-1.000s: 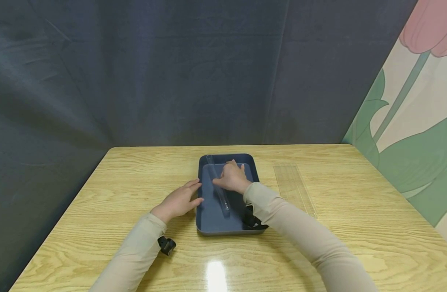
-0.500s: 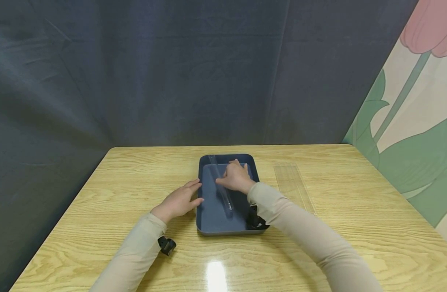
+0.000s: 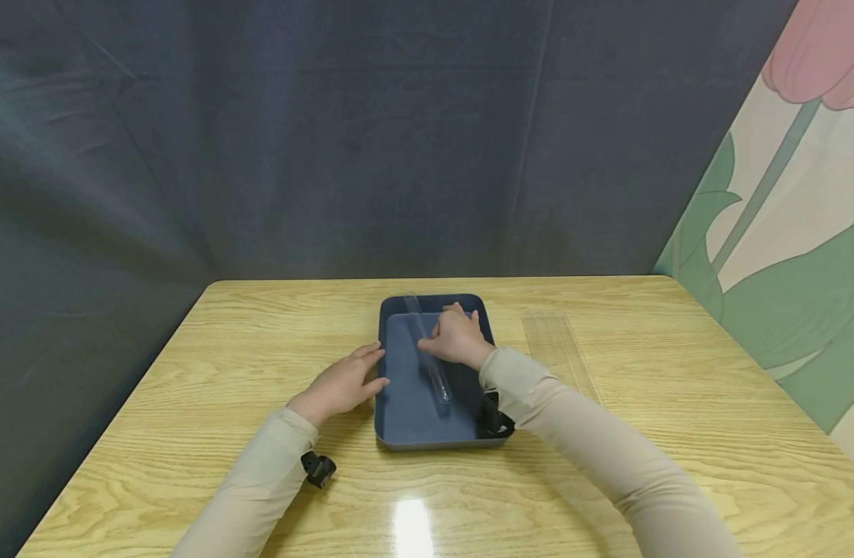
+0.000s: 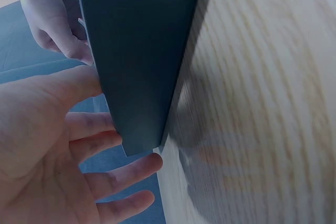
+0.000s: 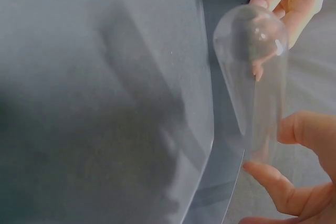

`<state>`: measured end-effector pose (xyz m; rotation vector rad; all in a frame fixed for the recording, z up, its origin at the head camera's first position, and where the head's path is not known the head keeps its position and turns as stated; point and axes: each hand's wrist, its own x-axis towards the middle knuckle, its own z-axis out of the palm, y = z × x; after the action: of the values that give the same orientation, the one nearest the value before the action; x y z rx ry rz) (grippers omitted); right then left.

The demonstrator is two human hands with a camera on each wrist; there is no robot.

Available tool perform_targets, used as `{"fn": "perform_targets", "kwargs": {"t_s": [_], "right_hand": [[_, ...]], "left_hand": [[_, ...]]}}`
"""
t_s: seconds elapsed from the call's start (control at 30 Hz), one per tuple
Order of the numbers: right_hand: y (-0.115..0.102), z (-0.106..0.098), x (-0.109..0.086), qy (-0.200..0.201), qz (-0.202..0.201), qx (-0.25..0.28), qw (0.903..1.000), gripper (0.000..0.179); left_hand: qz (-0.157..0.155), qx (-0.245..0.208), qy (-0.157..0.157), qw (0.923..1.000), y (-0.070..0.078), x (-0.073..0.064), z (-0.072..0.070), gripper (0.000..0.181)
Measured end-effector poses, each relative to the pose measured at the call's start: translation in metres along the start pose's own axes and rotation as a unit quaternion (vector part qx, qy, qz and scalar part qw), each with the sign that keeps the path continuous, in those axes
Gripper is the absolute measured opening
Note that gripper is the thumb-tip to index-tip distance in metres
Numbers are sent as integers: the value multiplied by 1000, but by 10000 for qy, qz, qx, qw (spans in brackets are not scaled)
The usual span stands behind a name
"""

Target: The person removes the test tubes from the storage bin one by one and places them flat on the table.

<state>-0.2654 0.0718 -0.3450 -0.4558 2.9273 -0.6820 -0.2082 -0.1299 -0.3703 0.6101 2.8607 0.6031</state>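
My right hand [image 3: 455,337] pinches a clear test tube [image 3: 437,378] between thumb and finger over the dark blue tray [image 3: 406,430]. The tube slants across the tray, its rounded end toward me and its far end over the back wall. In the right wrist view, that rounded end of the test tube [image 5: 252,40] stands large above the tray floor, and a shadow falls beside it. At the tray's left side rests my left hand [image 3: 339,385], fingers spread and thumb at the rim. In the left wrist view, the left fingers [image 4: 123,177] reach along the tray's outer wall [image 4: 139,66].
A flat, clear plastic piece [image 3: 559,349] lies on the wooden table [image 3: 273,325] to the right of the tray. Behind the table hangs a dark curtain [image 3: 371,155]. A flower-painted wall [image 3: 804,256] stands at the right.
My right hand has shifted slightly right, carrying the test tube with it, and the tube sits a little higher over the tray. My left hand has stayed put.
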Motion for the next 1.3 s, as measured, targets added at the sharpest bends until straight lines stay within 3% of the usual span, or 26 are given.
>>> {"fn": "perform_targets", "kwargs": {"t_s": [1.3], "right_hand": [[18,-22,-16,71,-189,265,9994,42]], "left_hand": [[85,-28,29,10000,-2,0,2,57]]}}
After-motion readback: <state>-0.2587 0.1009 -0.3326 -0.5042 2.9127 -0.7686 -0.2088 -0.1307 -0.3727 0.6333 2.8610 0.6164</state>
